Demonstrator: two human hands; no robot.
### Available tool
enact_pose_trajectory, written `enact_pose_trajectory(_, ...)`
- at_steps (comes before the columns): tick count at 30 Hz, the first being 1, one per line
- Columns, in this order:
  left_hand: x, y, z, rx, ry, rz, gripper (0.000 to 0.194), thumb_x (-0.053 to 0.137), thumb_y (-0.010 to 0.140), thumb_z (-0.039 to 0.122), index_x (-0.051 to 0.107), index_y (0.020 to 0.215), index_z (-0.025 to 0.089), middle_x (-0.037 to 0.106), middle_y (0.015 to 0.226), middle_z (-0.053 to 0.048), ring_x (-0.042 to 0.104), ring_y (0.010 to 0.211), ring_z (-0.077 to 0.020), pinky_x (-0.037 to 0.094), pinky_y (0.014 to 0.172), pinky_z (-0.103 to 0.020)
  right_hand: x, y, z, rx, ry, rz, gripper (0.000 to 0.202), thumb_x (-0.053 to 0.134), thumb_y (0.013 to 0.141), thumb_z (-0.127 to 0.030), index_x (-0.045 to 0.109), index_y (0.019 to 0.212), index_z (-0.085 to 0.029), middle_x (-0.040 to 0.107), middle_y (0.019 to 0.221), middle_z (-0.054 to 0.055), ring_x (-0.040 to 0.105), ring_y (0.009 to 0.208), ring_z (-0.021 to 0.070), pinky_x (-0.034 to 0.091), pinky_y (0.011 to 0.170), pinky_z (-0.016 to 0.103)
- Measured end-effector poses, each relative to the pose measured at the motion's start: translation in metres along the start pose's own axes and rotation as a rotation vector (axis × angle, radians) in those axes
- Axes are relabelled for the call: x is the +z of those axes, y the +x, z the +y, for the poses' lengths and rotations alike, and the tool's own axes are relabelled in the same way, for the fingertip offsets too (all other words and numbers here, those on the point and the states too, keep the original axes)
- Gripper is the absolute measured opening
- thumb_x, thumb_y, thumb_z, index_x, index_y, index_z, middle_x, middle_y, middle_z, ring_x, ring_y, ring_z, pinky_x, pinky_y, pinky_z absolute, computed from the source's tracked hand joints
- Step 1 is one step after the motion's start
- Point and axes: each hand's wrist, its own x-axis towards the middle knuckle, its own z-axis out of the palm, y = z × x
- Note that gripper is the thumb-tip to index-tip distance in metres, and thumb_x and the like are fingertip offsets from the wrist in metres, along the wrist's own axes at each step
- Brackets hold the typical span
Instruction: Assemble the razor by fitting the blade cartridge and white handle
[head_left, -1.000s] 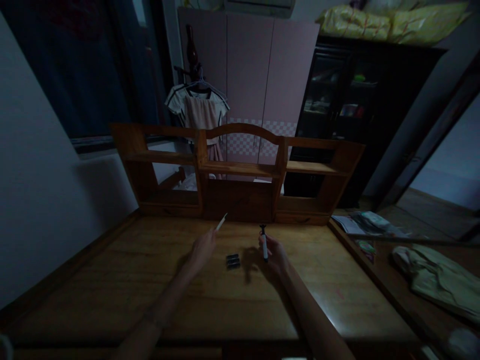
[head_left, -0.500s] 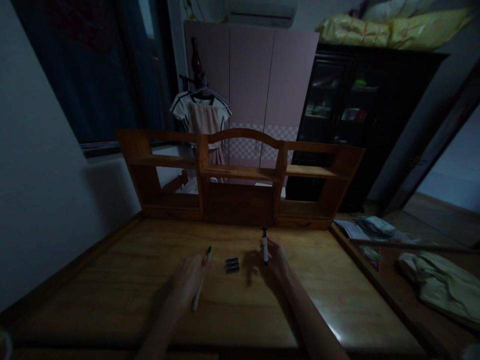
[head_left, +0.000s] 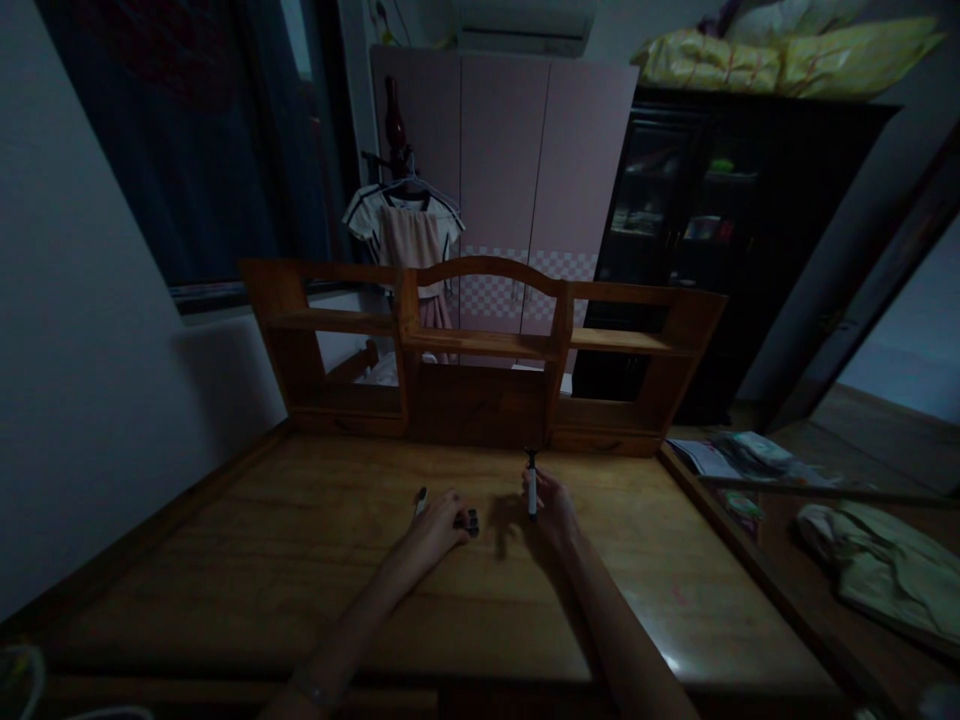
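Observation:
In my right hand (head_left: 553, 505) I hold a razor (head_left: 532, 492) upright, its pale grey handle between my fingers and its narrow black forked head at the top. My left hand (head_left: 439, 525) is low over the table, its fingers curled onto small black pieces that look like razor cartridges (head_left: 473, 522). Their right ends show beside my fingertips; the left ends are covered. Under my left wrist lies a slim pale stick with a dark tip (head_left: 421, 496), mostly hidden by the hand.
The wooden tabletop (head_left: 480, 620) has a low open shelf unit (head_left: 484, 347) along its far edge. To the right, on a lower surface, are papers (head_left: 712, 458) and a light green cloth item (head_left: 885, 565). A white cable (head_left: 34, 685) shows at bottom left.
My left hand has moved right, from over the pale stick to the small black pieces. The right hand keeps holding the razor in nearly the same place.

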Motion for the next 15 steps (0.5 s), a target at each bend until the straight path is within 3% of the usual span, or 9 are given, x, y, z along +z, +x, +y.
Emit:
enact_pose_trajectory(7, -0.0032, 0.0109, 0.008, -0.134, 0.079, -0.055, 0.016, 0.075, 0.055, 0.014, 0.063, 0.067, 0.016, 0.059, 0.082, -0.001, 0.055, 0.084, -0.0176, 0.037, 0.073, -0.026, -0.0015, 0.0013, 0.0022, 0.053, 0.086, 0.036, 0.006, 0.057, 0.077, -0.023, 0.059, 0.079, -0.019, 0.061, 0.07, 0.0, 0.056, 0.055, 0.0104, 0.045, 0.048, 0.019)
enact_pose_trajectory(15, 0.0003, 0.0089, 0.0002, -0.083, 0.013, 0.062, 0.013, 0.071, 0.058, 0.015, 0.061, 0.066, 0.016, 0.06, 0.079, -0.002, 0.054, 0.08, -0.0187, 0.036, 0.071, -0.027, -0.0042, 0.0027, 0.0029, 0.039, 0.096, -0.027, 0.009, 0.059, 0.077, -0.027, 0.057, 0.08, -0.019, 0.06, 0.068, -0.001, 0.054, 0.052, 0.0085, 0.042, 0.045, 0.018)
